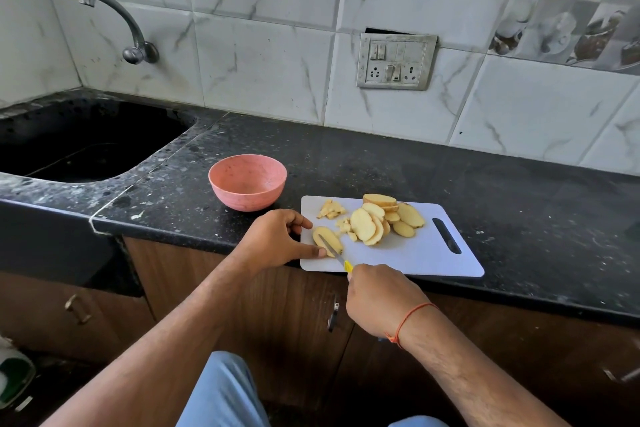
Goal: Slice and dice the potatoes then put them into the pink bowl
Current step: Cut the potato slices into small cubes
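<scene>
A: Where does the cutting stand?

B: One potato slice (pixel 327 241) lies flat near the left edge of the white cutting board (pixel 415 256). The left hand (pixel 277 243) pins it, thumb and a fingertip touching its rim. The right hand (pixel 381 302) is wrapped tight round the yellow handle of the knife (pixel 332 250), whose blade lies across the slice.

A: And the rest of the potato?

B: A fan of uncut slices (pixel 384 218) sits mid-board, with a few diced bits (pixel 331 210) toward the far left corner. The pink bowl (pixel 247 182) stands on the counter (pixel 450 170) just beyond the board's far left corner, and looks to hold nothing yet.

A: How should this cut go?

B: Probably as parallel strips first, then crosswise. The fingertips would do better tucked back from the blade, since they sit very close to it. The board overhangs the counter's front edge slightly, so downward pressure should stay gentle.
</scene>
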Tool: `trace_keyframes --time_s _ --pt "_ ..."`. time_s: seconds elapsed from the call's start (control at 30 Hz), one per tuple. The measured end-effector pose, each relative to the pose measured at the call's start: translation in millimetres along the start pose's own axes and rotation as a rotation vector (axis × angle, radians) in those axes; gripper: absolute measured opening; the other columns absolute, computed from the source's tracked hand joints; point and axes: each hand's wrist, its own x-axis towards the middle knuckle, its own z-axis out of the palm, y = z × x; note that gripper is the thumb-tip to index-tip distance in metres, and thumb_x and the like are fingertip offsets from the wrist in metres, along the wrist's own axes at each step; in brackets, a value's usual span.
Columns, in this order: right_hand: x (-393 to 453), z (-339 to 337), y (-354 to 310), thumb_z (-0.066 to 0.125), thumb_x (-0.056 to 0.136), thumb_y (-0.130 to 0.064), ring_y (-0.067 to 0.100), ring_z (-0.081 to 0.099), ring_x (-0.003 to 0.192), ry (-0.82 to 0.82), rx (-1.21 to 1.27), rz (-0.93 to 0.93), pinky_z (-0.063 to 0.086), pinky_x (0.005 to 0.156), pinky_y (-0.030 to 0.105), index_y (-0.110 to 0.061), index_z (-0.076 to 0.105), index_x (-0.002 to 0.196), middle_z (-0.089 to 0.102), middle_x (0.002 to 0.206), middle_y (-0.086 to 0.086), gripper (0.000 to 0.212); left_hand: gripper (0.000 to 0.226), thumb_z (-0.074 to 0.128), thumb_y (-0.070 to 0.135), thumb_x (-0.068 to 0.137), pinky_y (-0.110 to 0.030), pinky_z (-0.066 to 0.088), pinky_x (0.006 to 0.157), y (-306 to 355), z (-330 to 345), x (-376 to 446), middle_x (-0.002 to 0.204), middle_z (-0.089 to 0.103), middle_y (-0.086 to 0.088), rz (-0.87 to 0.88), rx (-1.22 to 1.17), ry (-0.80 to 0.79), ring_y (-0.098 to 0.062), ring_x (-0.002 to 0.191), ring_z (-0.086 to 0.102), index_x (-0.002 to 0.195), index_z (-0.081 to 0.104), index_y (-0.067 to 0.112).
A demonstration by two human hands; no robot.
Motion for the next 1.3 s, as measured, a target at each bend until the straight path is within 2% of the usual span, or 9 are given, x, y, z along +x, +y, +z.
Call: trace_keyframes --time_s 0.5,0.57,0.7,0.83,0.93,1.0,1.1,1.2,1.3 --pt "-18 -2 13 0.044 0.105 -0.025 0.019 0.066 0.084 0.001 -0.057 -0.029 0.056 0.074 0.035 -0.021 0.054 0.094 0.062 0.087 0.000 0.015 0.063 0.096 0.054 0.068 -0.021 0.043 0.069 4 -5 10 0.105 0.063 0.012 0.027 0.036 -0.127 -0.007 0.083 0.060 0.126 0.072 0.049" --pt "-26 3 18 0.043 0.106 -0.028 0.015 0.066 0.079 0.010 -0.043 -0.015 0.056 0.068 0.032 -0.023 0.054 0.094 0.063 0.085 -0.002 0.017 0.064 0.096 0.056 0.067 -0.020 0.043 0.068 3 -4 11 0.103 0.063 0.012 0.034 0.039 -0.126 -0.007 0.082 0.060 0.127 0.073 0.049" --pt "-44 8 31 0.038 0.109 -0.036 0.010 0.061 0.072 0.045 -0.032 -0.021 0.039 0.054 0.025 -0.026 0.054 0.095 0.063 0.083 -0.004 0.024 0.075 0.095 0.056 0.068 -0.017 0.039 0.063 0 -3 13 0.097 0.059 0.014 0.042 0.039 -0.132 -0.006 0.077 0.057 0.137 0.066 0.048" --pt "-52 7 43 0.036 0.111 -0.038 0.011 0.059 0.070 0.055 -0.008 -0.041 0.036 0.054 0.025 -0.027 0.052 0.090 0.061 0.082 -0.003 0.028 0.083 0.091 0.067 0.067 -0.025 0.047 0.078 -4 -4 18 0.105 0.061 0.014 0.037 0.072 -0.181 -0.010 0.094 0.059 0.143 0.059 0.053" --pt "-47 6 52 0.035 0.111 -0.040 0.011 0.059 0.071 0.069 0.096 -0.064 0.042 0.057 0.027 -0.028 0.050 0.083 0.062 0.082 -0.003 0.034 0.088 0.078 0.087 0.059 -0.040 0.050 0.100 -6 -3 20 0.114 0.056 0.016 0.061 0.152 -0.206 -0.020 0.113 0.054 0.140 0.055 0.064" --pt "-39 1 56 0.036 0.111 -0.041 0.009 0.060 0.072 0.106 0.235 -0.094 0.046 0.062 0.027 -0.026 0.057 0.085 0.064 0.082 -0.004 0.036 0.093 0.069 0.095 0.054 -0.041 0.046 0.105 -7 -3 18 0.118 0.048 0.017 0.084 0.198 -0.213 -0.020 0.117 0.047 0.140 0.052 0.068" --pt "-16 -7 63 0.037 0.110 -0.042 0.001 0.052 0.057 0.225 0.465 -0.148 0.039 0.056 0.021 -0.025 0.063 0.085 0.058 0.068 -0.008 0.040 0.090 0.071 0.094 0.055 -0.038 0.044 0.105 -10 -4 18 0.120 0.044 0.017 0.111 0.229 -0.232 -0.016 0.118 0.045 0.140 0.050 0.070" --pt "16 -11 75 0.040 0.110 -0.042 0.006 0.046 0.054 0.356 0.708 -0.186 0.040 0.057 0.027 -0.027 0.064 0.083 0.049 0.059 -0.010 0.039 0.078 0.073 0.090 0.060 -0.035 0.047 0.097 -13 -4 19 0.116 0.048 0.017 0.125 0.221 -0.200 -0.014 0.111 0.050 0.134 0.054 0.071" --pt "43 -15 81 0.041 0.112 -0.038 0.008 0.035 0.049 0.346 0.939 -0.197 0.032 0.047 0.022 -0.026 0.061 0.080 0.040 0.055 -0.009 0.040 0.073 0.079 0.085 0.062 -0.029 0.046 0.087 -10 0 15 0.111 0.052 0.016 0.138 0.192 -0.124 -0.012 0.104 0.054 0.130 0.062 0.064"
